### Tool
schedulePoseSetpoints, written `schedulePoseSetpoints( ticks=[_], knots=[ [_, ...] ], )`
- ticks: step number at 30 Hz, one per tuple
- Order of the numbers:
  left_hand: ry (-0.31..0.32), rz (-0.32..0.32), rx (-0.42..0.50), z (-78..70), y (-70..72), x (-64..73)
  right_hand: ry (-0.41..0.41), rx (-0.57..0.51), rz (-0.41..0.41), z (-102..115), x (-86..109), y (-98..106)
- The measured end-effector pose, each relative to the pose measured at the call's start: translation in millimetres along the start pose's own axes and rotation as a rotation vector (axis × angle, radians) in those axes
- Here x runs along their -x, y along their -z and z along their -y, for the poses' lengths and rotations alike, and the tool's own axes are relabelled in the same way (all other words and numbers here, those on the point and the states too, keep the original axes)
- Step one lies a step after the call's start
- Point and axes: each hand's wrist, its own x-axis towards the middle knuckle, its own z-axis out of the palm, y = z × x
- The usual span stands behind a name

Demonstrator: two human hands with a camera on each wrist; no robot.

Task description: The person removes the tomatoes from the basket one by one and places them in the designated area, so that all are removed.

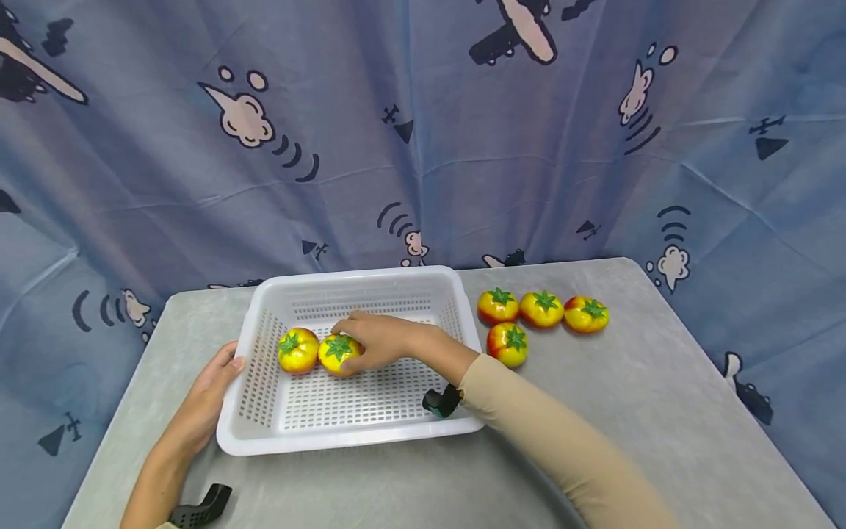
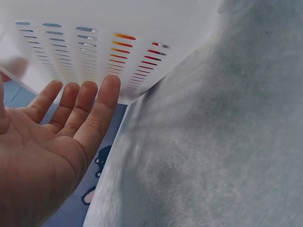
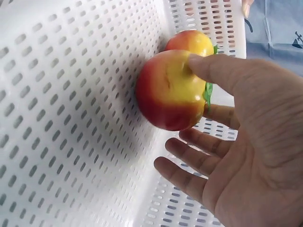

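Note:
A white perforated plastic basket (image 1: 357,439) stands on the table. My left hand (image 1: 210,386) grips its left side, the thumb over the rim and the fingers (image 2: 97,120) against the outer wall. Inside the basket, my right hand (image 1: 386,339) holds a yellow-red tomato (image 1: 338,353) with a green leafy top between thumb and index finger; the other fingers (image 3: 182,177) are spread. The held tomato (image 3: 168,92) is at or just above the basket floor; I cannot tell which. Close to its left lies a second tomato (image 1: 297,353) of the same kind.
Right of the basket, several more tomatoes (image 1: 542,308) lie on the grey table (image 1: 661,411), one in front of the others (image 1: 507,345). A blue patterned curtain (image 1: 423,132) hangs behind the table. Each wrist carries a black camera mount (image 1: 201,507).

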Motion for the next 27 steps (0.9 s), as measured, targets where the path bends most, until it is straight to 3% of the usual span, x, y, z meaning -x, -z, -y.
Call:
schedulePoseSetpoints(
  ticks=[11,27],
  knots=[
    [-0.015,0.025,-0.011,1.1,1.2,0.4,0.048,0.018,0.012,-1.5,-2.5,-4.0],
    [-0.004,0.022,-0.002,-2.5,0.0,-1.2,0.043,0.027,-0.006,0.3,-1.8,-2.0]
  ],
)
